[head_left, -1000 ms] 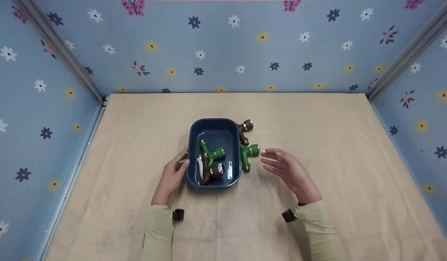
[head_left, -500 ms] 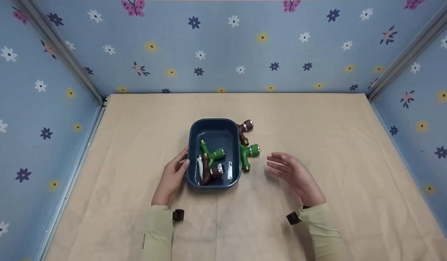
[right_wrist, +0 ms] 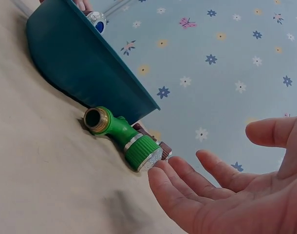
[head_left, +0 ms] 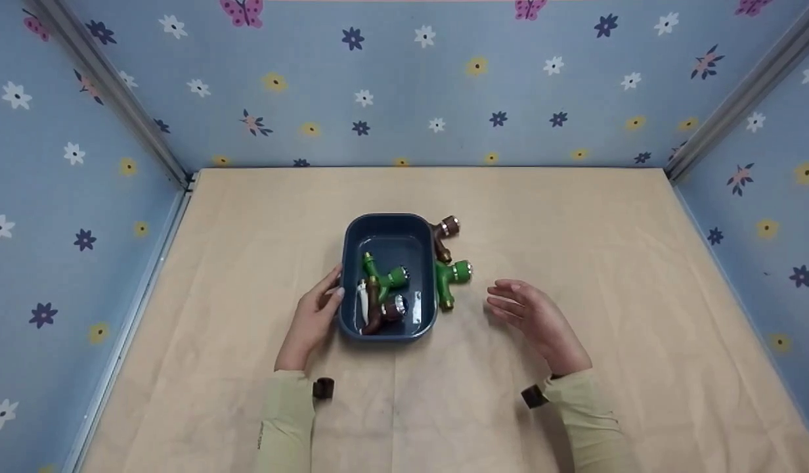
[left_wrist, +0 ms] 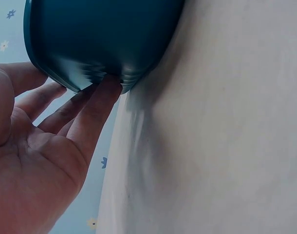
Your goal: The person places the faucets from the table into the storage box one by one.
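A dark blue bin (head_left: 419, 253) stands on the cloth. My left hand (head_left: 312, 314) touches its left side, fingers fairly straight along the outer wall (left_wrist: 104, 34). Inside lie a green tap (head_left: 381, 279), a brown tap (head_left: 378, 315) and a slim white piece (head_left: 363, 303). Against the bin's right side, outside it, lie another green tap (head_left: 447, 284), its threaded brass end (right_wrist: 96, 120) showing in the right wrist view, and another brown tap (head_left: 446, 230). My right hand (head_left: 539, 325) is held to the right of the outer green tap, fingers loosely extended and holding nothing.
A beige cloth (head_left: 247, 230) with creases covers the table. Blue flower-patterned panels (head_left: 404, 79) rise at the back and both sides, with grey metal posts (head_left: 125, 98) at the corners. Each wrist bears a small black camera (head_left: 324, 388).
My right hand has drawn back to the right and slightly nearer, away from the outer green tap. The left hand, bin and taps stay in place.
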A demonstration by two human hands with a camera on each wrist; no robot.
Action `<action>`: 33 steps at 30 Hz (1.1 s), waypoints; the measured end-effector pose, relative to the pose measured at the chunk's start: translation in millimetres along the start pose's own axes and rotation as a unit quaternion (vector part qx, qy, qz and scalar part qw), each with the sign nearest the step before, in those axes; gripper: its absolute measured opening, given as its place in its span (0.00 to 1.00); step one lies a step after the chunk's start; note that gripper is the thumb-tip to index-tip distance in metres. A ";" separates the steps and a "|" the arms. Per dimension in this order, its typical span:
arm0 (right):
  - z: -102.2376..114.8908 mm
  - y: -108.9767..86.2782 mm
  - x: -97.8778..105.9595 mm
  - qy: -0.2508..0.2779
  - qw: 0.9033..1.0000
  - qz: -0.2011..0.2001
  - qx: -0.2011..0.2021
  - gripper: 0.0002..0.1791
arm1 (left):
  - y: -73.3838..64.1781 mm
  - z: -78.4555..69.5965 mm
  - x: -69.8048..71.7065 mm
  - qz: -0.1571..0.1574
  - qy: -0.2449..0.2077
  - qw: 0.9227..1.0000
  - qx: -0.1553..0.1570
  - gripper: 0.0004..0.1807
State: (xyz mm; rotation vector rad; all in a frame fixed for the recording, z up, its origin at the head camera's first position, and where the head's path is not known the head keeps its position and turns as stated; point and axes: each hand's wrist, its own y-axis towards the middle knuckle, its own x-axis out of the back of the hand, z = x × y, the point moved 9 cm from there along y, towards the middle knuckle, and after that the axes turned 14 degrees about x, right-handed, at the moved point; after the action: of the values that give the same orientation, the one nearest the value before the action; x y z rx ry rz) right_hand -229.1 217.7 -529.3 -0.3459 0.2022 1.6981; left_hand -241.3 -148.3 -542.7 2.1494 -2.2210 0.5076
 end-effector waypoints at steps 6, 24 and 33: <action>-1.1 6.4 1.5 -0.017 1.000 -0.006 0.001 0.26 | 0.9 1.5 0.0 0.002 -0.003 1.000 -0.006 0.27; -2.4 29.0 -1.8 -0.039 0.999 -0.012 -0.004 0.25 | -20.7 -33.3 -0.3 0.018 0.004 1.000 -0.001 0.26; -6.8 36.1 -5.2 -0.055 0.998 -0.009 -0.015 0.25 | -5.2 -7.7 0.2 0.007 -0.010 1.000 0.002 0.26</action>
State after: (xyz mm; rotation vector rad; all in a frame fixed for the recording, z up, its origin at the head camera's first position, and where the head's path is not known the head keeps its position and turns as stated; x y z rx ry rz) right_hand -263.3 205.0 -536.2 -0.2747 0.0930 1.6990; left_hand -237.9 -146.7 -534.1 2.1522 -2.2491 0.4933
